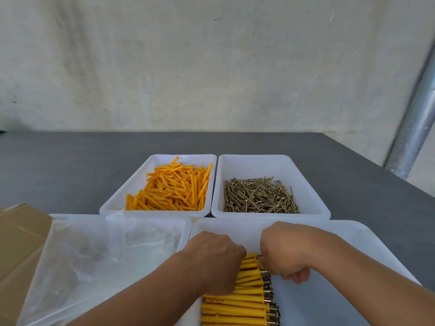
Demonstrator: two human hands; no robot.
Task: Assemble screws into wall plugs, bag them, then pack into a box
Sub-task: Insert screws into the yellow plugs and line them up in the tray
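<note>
A row of yellow wall plugs with screws in them [249, 300] lies side by side in the near right white tray [353, 238]. My left hand [211, 260] rests fingers-down on the plug ends at the row's far left. My right hand [282, 252] is closed at the row's far end, pinching a screw [259, 256] at the farthest plug. Loose orange plugs [171, 189] fill the far left tray [113, 203]. Loose brass screws [259, 196] lie in the far right tray [315, 184].
Clear plastic bags [94, 260] lie in the near left tray [70, 216]. A cardboard box [18, 236] stands at the left edge. The grey table [70, 165] ends at a pale wall, with a metal pole [414, 137] on the right.
</note>
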